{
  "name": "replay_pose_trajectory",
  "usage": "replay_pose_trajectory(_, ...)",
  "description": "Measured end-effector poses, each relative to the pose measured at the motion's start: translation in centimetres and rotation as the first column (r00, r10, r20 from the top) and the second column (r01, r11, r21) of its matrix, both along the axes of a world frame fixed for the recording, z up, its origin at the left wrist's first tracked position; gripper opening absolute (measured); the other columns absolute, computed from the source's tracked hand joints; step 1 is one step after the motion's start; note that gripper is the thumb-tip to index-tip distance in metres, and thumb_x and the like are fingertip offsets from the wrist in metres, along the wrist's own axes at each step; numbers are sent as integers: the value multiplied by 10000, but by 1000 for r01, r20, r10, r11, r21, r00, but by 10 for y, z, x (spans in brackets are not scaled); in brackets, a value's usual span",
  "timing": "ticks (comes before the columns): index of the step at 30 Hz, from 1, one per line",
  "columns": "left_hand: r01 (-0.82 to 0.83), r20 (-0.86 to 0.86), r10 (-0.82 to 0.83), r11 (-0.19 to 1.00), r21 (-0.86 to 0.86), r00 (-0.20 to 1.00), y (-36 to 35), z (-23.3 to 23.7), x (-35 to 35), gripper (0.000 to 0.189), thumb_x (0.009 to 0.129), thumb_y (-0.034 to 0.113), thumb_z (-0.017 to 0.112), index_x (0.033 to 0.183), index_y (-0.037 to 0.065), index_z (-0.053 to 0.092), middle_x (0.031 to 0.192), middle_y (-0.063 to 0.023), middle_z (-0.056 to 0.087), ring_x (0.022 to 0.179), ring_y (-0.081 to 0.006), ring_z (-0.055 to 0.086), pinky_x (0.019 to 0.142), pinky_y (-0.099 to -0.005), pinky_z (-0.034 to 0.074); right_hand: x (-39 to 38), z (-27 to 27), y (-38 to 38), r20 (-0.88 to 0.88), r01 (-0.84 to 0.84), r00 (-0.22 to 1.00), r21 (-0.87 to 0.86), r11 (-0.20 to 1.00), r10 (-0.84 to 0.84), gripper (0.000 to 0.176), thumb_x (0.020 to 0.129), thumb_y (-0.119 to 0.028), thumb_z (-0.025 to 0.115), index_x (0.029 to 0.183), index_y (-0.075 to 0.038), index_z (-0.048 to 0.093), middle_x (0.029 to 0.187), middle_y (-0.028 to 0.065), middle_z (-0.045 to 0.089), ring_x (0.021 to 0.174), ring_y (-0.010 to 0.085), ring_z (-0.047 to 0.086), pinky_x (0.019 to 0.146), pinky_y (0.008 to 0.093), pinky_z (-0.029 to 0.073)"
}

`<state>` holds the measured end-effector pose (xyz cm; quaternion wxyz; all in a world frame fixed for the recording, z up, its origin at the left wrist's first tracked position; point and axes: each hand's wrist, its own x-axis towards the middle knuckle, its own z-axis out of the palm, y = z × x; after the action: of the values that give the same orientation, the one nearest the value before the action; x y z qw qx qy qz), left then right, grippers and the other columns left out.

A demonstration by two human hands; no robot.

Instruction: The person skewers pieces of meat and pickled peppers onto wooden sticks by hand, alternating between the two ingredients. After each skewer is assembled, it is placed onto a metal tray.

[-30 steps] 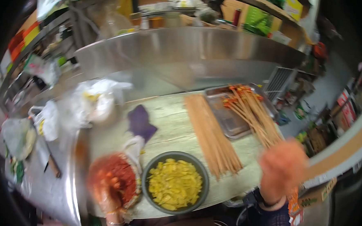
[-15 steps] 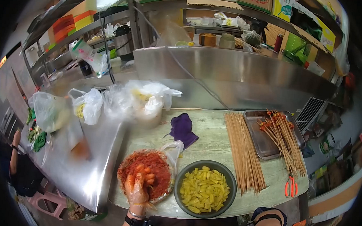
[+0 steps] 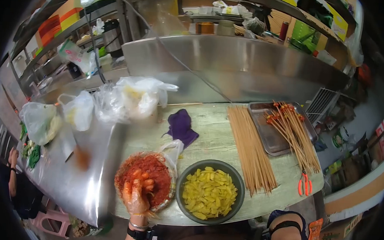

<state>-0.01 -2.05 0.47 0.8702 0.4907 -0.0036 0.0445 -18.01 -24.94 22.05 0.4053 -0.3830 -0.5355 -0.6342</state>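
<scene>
My left hand [image 3: 137, 194], in a clear plastic glove smeared red, is in a round bowl lined with a plastic bag [image 3: 171, 150]. Its fingers are curled into red, chili-coated chopped food [image 3: 128, 169]; the fingertips are partly hidden. To the right of that bowl is a grey-green bowl [image 3: 179, 202] full of yellow-green pickled peppers [image 3: 210, 192]. At the bottom right edge, part of my right arm or hand [image 3: 288, 238] shows near a dark strap and a dark blue cuff; no fingers can be made out.
A bundle of bamboo skewers [image 3: 251, 153] lies beside a metal tray [image 3: 261, 121] with loaded skewers [image 3: 288, 114]. Red-handled pliers [image 3: 305, 185] lie at the table's right. A purple cloth [image 3: 182, 127] and plastic bags [image 3: 137, 95] are farther back. Another person's hand [image 3: 13, 157] shows far left.
The view has shifted, so the table's things sit higher and farther left. My left hand stays in the red food, fingers still curled. My right arm remains at the bottom edge.
</scene>
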Motion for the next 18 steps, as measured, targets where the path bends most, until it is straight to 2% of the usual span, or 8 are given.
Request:
replay_pose_trajectory(2, 1, -2, -1, 999, -34, 1000, -1, -1, -1, 323, 933, 123, 519, 1207, -46, 501, 986, -167, 630, 750, -204, 628, 603, -271, 511, 16, -7, -13, 69, -24, 997, -98, 995, 31, 244, 916, -148, 487, 1131, -76, 577, 1141, 34, 545, 1044, 127, 508, 724, 237, 406)
replay_pose_trajectory(3, 21, -12, -21, 1000, 13, 1000, 2, -3, 0, 345, 919, 131, 554, 1231, -8, 508, 1013, -134, 614, 757, -181, 595, 596, -257, 488, -4, -25, -29, -141, 205, 961, -211, 956, -238, 259, 951, -190, 394, 1069, -44, 573, 1086, 52, 571, 1047, 134, 529, 739, 239, 420)
replay_pose_trajectory(6, 102, 61, -100, 994, -28, 993, 5, -8, 5, 374, 920, 140, 554, 1257, -5, 481, 1030, -121, 612, 759, -160, 587, 596, -251, 479, -4, -42, -70, -521, 700, 400, -357, 618, -754, 40, 860, -81, 528, 874, -44, 535, 841, 72, 563, 754, 150, 532, 604, 265, 439)
replay_pose_trajectory(8, 16, 42, -21, 993, 116, 999, 9, -18, 5, 389, 923, 170, 551, 1267, 4, 474, 1040, -114, 610, 775, -148, 582, 612, -247, 471, 32, -65, -124, -714, 750, 308, -225, 622, -629, 19, 853, -3, 538, 865, -17, 543, 804, 91, 553, 674, 150, 531, 589, 264, 443)
replay_pose_trajectory(9, 15, 53, -23, 990, 138, 998, 11, -20, 6, 389, 925, 199, 548, 1261, 14, 483, 1054, -106, 607, 797, -148, 581, 629, -253, 470, 50, -69, -148, -879, 712, 259, -106, 694, -401, 50, 831, 24, 551, 850, -20, 567, 786, 69, 595, 720, 154, 566, 641, 268, 452)
replay_pose_trajectory(10, 23, 43, -30, 988, 153, 999, 12, -20, 7, 402, 932, 216, 536, 1281, 26, 475, 1065, -98, 606, 800, -156, 582, 639, -263, 472, 63, -89, -192, -905, 768, 114, -181, 614, -409, 50, 830, 10, 577, 874, -9, 590, 824, 66, 602, 699, 141, 551, 645, 249, 449)
replay_pose_trajectory(15, -13, -33, 18, 991, 136, 999, 31, -57, 21, 424, 969, 283, 436, 1330, 61, 448, 1039, -101, 617, 801, -145, 586, 645, -258, 467, 89, -154, -325, -536, 560, -652, -817, 137, -537, 220, 798, -177, 660, 960, -29, 650, 920, 134, 643, 761, 267, 631, 673, 344, 498)
replay_pose_trajectory(18, 244, -35, -251, 959, -144, 967, 43, -58, 24, 413, 976, 291, 405, 1326, 78, 458, 1005, -92, 622, 772, -137, 589, 621, -258, 470, 105, -174, -335, -307, 353, -813, -936, 1, -495, 314, 753, -282, 693, 952, -40, 659, 907, 158, 650, 814, 325, 632, 703, 402, 506)
